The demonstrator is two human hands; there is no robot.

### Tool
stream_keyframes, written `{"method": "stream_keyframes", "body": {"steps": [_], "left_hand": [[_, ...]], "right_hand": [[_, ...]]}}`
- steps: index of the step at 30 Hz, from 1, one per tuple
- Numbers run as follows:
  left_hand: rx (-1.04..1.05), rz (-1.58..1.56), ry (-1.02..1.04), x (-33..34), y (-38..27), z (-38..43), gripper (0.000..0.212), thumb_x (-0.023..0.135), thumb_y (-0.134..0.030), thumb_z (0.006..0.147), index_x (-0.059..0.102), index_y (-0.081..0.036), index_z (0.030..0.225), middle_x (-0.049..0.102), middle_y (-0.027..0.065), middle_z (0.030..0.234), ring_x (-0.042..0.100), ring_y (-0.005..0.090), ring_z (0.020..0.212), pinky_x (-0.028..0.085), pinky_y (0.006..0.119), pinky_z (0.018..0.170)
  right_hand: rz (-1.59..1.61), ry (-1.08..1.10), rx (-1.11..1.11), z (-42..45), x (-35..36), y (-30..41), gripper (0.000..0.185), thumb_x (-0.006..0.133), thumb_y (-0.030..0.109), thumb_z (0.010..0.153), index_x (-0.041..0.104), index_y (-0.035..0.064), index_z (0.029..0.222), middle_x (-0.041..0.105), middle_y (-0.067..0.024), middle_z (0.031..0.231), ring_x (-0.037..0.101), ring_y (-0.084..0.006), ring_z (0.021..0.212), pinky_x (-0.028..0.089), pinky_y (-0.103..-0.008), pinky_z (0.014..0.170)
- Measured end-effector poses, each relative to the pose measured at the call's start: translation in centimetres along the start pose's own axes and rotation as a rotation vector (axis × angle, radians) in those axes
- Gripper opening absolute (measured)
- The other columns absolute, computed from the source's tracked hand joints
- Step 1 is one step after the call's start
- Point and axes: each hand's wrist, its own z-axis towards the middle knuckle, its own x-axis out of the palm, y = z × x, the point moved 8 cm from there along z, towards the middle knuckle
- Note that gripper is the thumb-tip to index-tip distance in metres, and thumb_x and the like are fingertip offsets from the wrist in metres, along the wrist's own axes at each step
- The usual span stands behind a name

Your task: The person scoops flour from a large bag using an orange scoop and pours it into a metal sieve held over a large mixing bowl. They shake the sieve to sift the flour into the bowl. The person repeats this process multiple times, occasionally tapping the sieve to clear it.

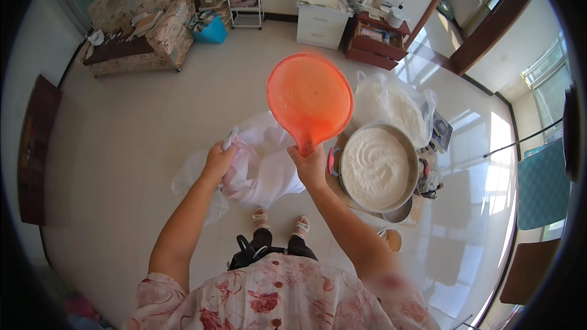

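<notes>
My right hand (312,165) grips the short handle of an orange plastic scoop (310,96), held up in front of me with its round bowl pointing away. With my left hand (220,161) I hold the gathered rim of a white and pink plastic bag (270,169), which hangs above the floor. To the right of my right hand stands a large round metal pan (415,165) with red-trimmed handles, filled with white flour-like powder (376,167) that has swirl marks. Behind the pan sits a clear plastic bag (394,101) that also holds pale powder.
Under the pan lies a flat board (415,215), with a smaller metal bowl (399,213) partly beneath the pan. A boxed item (441,129) lies beside the clear bag. Farther off stand a patterned sofa (169,41), a white drawer cabinet (321,27) and a red cabinet (373,50) with its drawers pulled out.
</notes>
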Motion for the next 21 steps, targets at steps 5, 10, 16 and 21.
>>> {"method": "stream_keyframes", "body": {"steps": [5,10,16,21], "left_hand": [[0.066,-0.238,0.022,0.3,-0.9,-0.7,0.031,0.055,-0.023,0.085,0.056,0.001,0.104,0.060,0.0064,0.091,0.057,0.0125,0.082,0.047,0.027,0.072],[-0.095,-0.388,0.127,1.8,-2.2,-2.4,0.032,0.051,-0.022,0.087,0.053,0.001,0.109,0.059,0.0087,0.098,0.057,0.0147,0.085,0.047,0.029,0.076],[-0.113,-0.542,-0.054,-0.7,2.9,0.2,0.036,0.048,-0.027,0.089,0.047,-0.003,0.116,0.056,0.0113,0.108,0.057,0.0229,0.094,0.048,0.035,0.083],[-0.200,-0.666,-0.041,-0.3,6.3,-0.5,0.037,0.048,-0.028,0.089,0.047,-0.003,0.116,0.056,0.0107,0.108,0.056,0.0216,0.096,0.048,0.035,0.081]], "right_hand": [[0.004,0.275,0.365,-4.8,0.9,-2.8,0.027,0.064,0.008,0.074,0.051,-0.0035,0.094,0.057,-0.0092,0.067,0.055,-0.0215,0.050,0.047,-0.0315,0.054],[0.273,0.381,0.366,-4.1,3.3,-1.7,0.041,0.065,0.021,0.077,0.046,-0.0026,0.105,0.059,-0.0130,0.068,0.057,-0.0200,0.050,0.047,-0.0323,0.054],[-0.442,0.543,0.200,-3.8,3.1,-3.6,0.055,0.063,0.036,0.077,0.040,0.0008,0.112,0.060,-0.0183,0.070,0.060,-0.0318,0.061,0.047,-0.0394,0.059],[-0.237,0.354,0.386,-6.4,-1.6,-5.5,0.037,0.066,0.024,0.076,0.048,0.0002,0.097,0.061,-0.0140,0.070,0.061,-0.0262,0.063,0.047,-0.0336,0.058]]}}
